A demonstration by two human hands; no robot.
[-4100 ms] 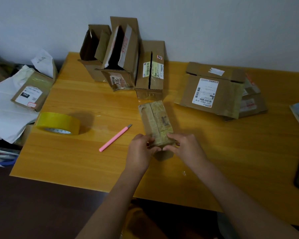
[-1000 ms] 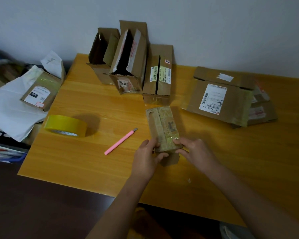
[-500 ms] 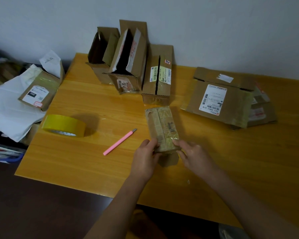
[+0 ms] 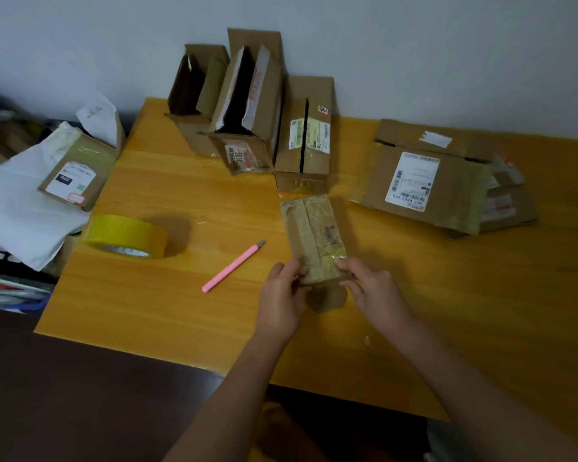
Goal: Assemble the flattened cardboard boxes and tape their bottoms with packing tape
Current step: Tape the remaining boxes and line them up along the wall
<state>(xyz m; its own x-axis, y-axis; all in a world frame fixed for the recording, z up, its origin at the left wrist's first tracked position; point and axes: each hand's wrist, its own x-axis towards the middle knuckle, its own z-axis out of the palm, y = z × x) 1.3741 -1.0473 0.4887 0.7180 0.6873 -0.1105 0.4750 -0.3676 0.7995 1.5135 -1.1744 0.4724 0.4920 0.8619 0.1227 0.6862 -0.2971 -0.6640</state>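
Fingers of the left hand and right hand pinch the near end of a small taped box, one hand at each corner; it lies on the table with its long side running away from them; I judge they are pressing tape down on its bottom, near finishing this one. Beyond the fingers, against the wall, stand three assembled boxes; the nearest almost touches the small box's far end, so there is little room to push forward. To the right of the fingers lies a stack of flattened boxes, probably next; reaching it crosses bare tabletop. Left of the fingers sits the tape roll, well apart; closer on that side, the pink cutter; the table's near edge lies just behind the wrists.
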